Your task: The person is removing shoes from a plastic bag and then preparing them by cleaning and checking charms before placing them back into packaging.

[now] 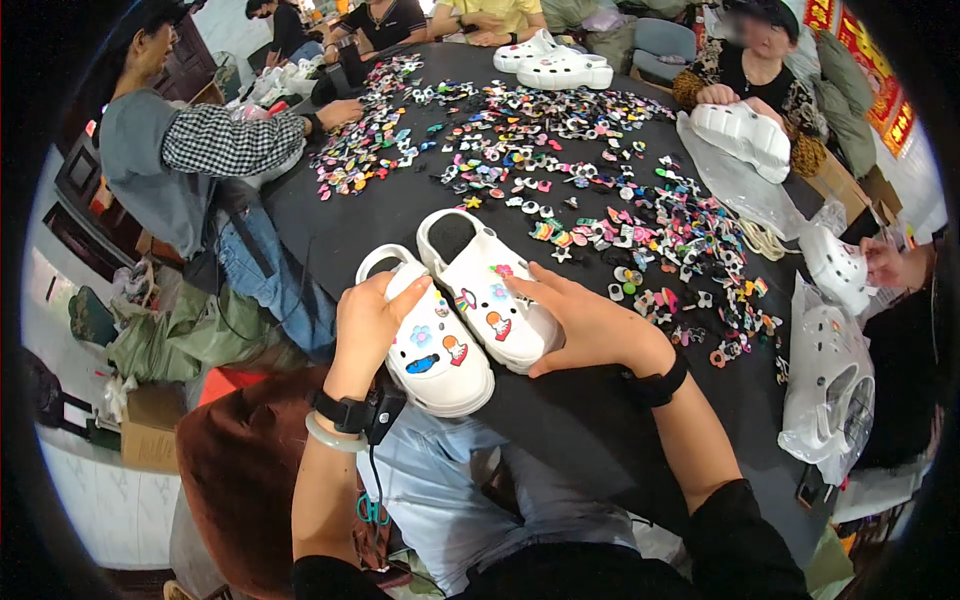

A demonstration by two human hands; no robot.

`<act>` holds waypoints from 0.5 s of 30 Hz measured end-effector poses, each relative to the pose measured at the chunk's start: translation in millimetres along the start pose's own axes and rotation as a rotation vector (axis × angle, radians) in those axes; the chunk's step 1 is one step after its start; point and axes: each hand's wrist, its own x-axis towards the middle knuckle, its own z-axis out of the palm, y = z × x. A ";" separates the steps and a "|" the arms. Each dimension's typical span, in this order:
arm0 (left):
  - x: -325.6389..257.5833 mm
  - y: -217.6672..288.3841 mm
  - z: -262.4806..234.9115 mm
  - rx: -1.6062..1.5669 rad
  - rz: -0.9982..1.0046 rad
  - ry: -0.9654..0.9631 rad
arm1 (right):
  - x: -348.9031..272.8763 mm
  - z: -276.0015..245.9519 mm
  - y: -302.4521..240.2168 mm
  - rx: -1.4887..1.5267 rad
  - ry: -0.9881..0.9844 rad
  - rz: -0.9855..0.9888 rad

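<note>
Two white clogs with holes, decorated with colourful shoe charms, are side by side at the table's near edge, toes toward me. My left hand (366, 325) grips the left clog (455, 385), its thumb lying over the upper. Flower, blue and red-and-orange charms show on that clog. Around the toe end of the right clog (482, 270) my right hand (595, 322) is curved, fingers on top and thumb by the toe. Pink flower, rainbow and red-and-orange charms sit on this one. The undersides are hidden.
Loose shoe charms (560, 140) lie scattered over the black table (330, 225). Another pair of white clogs (565, 70) stands at the far side. Co-workers sit around; one at right holds a white clog (740, 140). A plastic-wrapped clog (825, 395) lies at the right edge.
</note>
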 end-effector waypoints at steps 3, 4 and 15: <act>-0.2 -6.2 4.9 -0.041 -0.037 -0.026 | -7.0 0.5 -0.8 -0.120 0.037 0.013; -4.2 -11.8 4.6 -0.162 -0.051 -0.028 | -8.7 2.4 -11.0 -0.208 0.041 0.038; -13.9 -0.7 -4.3 -0.398 -0.159 -0.184 | -121.4 -7.5 -49.4 -0.173 -0.227 -0.014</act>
